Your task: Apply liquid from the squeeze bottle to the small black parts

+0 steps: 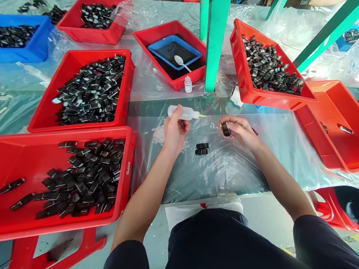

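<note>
Holds a translucent white plastic squeeze bottle [181,112] with a thin yellowish nozzle [202,115] in the left hand [175,130], fingers and thumb wrapped around its body. Pinches a small, glossy black piece [225,129] between thumb and fingers of the right hand [238,130], above a greenish table covered in clear plastic film [187,183]. Points the nozzle towards the piece, with a gap between. Could press the soft-looking bottle too hard and spill its contents on the fingers or film. Could miss the piece by tilting it badly. Might drop it through a loose pinch on a slick surface. Risks dripping on two small black oblong pieces [201,151] lying side by side between the forearms, or smearing loose white crumbs [158,135] near the left hand. Cannot tell whether anything hangs at the nozzle's tip.
</note>
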Demonstrator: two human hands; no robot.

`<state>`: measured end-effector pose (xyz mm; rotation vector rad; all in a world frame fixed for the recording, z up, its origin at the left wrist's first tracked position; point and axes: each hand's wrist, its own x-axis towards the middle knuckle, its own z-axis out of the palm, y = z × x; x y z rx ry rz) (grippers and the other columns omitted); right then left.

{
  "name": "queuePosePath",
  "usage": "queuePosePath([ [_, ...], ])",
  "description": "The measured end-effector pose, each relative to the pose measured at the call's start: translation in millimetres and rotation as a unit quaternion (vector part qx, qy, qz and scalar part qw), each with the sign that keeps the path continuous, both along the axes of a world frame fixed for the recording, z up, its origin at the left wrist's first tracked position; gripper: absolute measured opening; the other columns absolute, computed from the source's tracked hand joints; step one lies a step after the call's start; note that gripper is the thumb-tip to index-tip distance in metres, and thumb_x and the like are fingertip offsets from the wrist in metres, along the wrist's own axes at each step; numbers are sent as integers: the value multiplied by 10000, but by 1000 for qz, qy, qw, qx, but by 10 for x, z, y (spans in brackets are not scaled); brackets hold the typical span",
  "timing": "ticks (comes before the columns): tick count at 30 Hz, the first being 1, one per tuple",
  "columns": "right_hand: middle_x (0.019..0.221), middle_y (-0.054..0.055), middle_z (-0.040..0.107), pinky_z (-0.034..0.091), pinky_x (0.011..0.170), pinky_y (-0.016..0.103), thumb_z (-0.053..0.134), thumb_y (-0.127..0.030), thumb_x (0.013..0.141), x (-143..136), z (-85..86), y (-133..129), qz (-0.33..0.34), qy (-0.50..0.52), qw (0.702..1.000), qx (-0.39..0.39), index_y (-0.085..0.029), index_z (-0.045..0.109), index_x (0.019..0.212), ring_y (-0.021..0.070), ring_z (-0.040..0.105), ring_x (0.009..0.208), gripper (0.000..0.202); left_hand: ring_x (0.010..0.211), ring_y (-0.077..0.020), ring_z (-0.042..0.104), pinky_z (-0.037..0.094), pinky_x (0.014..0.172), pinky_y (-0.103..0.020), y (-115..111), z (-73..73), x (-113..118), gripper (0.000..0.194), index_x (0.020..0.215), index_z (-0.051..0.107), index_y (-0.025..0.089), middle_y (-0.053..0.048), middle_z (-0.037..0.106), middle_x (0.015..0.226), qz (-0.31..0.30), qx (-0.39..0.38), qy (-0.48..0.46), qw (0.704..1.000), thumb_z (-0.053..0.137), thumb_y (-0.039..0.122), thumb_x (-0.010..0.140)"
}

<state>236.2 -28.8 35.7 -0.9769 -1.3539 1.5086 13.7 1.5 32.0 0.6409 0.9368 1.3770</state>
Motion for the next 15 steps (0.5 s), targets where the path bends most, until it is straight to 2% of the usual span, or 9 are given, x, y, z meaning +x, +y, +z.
queuePosePath([
  [2, 718, -1, 556, 287, 496, 264, 776, -684, 812, -17, -29, 11, -34, 40, 998, -22, -211, 674, 834, 110, 429, 562, 485, 451, -78, 486, 360, 433, -237, -11, 27, 6, 437, 726, 613, 196, 28, 547, 566, 0, -13, -4, 1000, 839, 561, 808],
  [4, 680, -17, 495, 257, 487, 260, 806, -677, 787, -17, -37, 24, -64, 40, 997, -33, -214, 678, 819, 102, 391, 548, 482, 447, -76, 484, 365, 433, -235, -17, 41, 9, 426, 725, 613, 195, 31, 540, 560, -3, -23, -6, 1000, 830, 548, 825],
  [7, 629, -47, 412, 210, 476, 254, 843, -669, 754, -11, -22, 38, -89, 12, 995, -41, -211, 710, 864, 82, 302, 523, 490, 445, -77, 486, 369, 432, -233, -24, 29, 11, 414, 726, 617, 197, 31, 535, 560, -9, -18, -11, 1000, 824, 538, 838],
  [9, 603, -68, 386, 189, 469, 253, 853, -664, 739, -18, -11, 41, -101, 27, 993, -48, -207, 710, 898, 68, 252, 500, 504, 446, -76, 485, 364, 427, -229, -30, 13, 14, 409, 726, 618, 198, 29, 535, 565, -10, -7, -19, 1000, 827, 530, 838],
  [11, 586, -76, 414, 189, 461, 250, 861, -640, 731, -34, -8, 40, -114, 54, 990, -59, -211, 683, 913, 66, 276, 481, 498, 446, -73, 478, 360, 423, -223, -36, 7, 21, 406, 724, 616, 196, 29, 530, 567, -7, -1, -27, 1000, 828, 521, 843],
  [15, 668, -42, 611, 218, 442, 237, 877, -555, 696, -60, -8, 37, -113, 81, 986, -89, -242, 594, 941, 89, 423, 497, 488, 443, -67, 462, 369, 423, -217, -31, 29, 27, 408, 742, 621, 191, 32, 515, 568, -1, -10, -39, 999, 805, 532, 871],
])
